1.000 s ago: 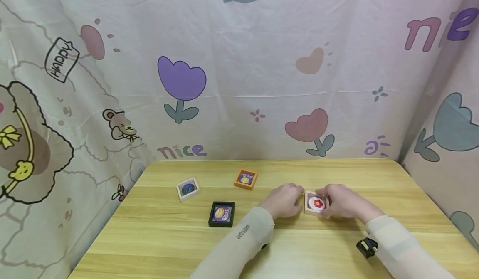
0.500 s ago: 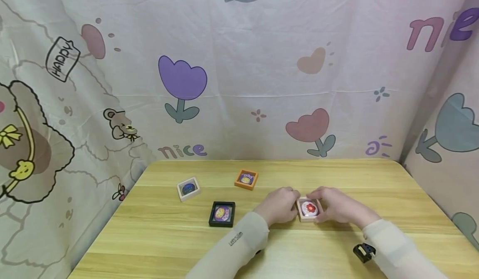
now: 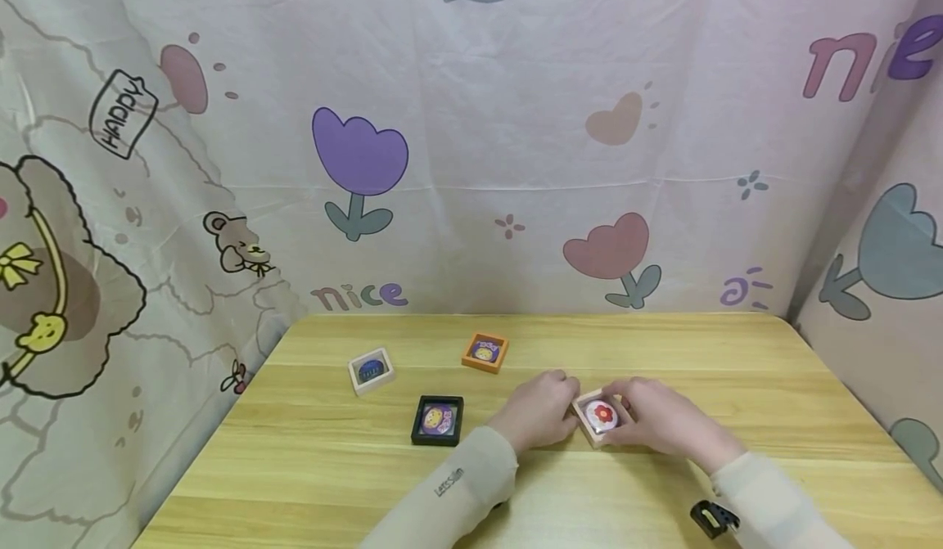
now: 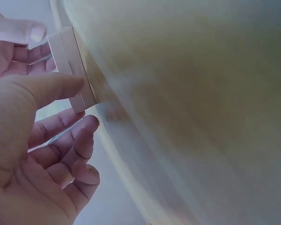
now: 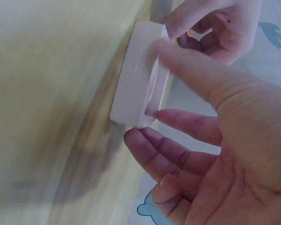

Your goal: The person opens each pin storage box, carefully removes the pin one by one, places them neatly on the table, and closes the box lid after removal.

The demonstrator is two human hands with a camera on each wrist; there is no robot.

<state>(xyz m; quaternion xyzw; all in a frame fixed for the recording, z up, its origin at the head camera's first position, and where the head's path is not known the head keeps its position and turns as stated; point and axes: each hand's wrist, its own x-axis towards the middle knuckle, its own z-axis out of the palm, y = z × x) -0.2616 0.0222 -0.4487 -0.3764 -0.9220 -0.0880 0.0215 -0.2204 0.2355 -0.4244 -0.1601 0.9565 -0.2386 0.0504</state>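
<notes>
A pale pink square display frame [image 3: 587, 430] holds a round white badge with a red flower [image 3: 602, 416]. It sits slightly turned on the wooden table, right of the middle in the head view. My left hand [image 3: 538, 410] pinches its left corner; in the left wrist view the thumb [image 4: 61, 86] lies along the outer side. From the right, my right hand [image 3: 659, 414] grips the opposite part between thumb and fingers. The right wrist view shows the right thumb [image 5: 192, 65] over the frame's side and fingertips at its lower end.
Left of the hands lie a black frame [image 3: 418, 422], an orange frame [image 3: 467, 361] and a white frame [image 3: 356, 381], each with a round badge. A small black object [image 3: 713, 519] is by the right sleeve. A printed cloth [image 3: 457, 123] hangs behind the table [image 3: 295, 467].
The pale pink frame has moved left and a little nearer, and has turned. Both hands have shifted left with it, and the left fingers have come onto its corner. The other frames stay put.
</notes>
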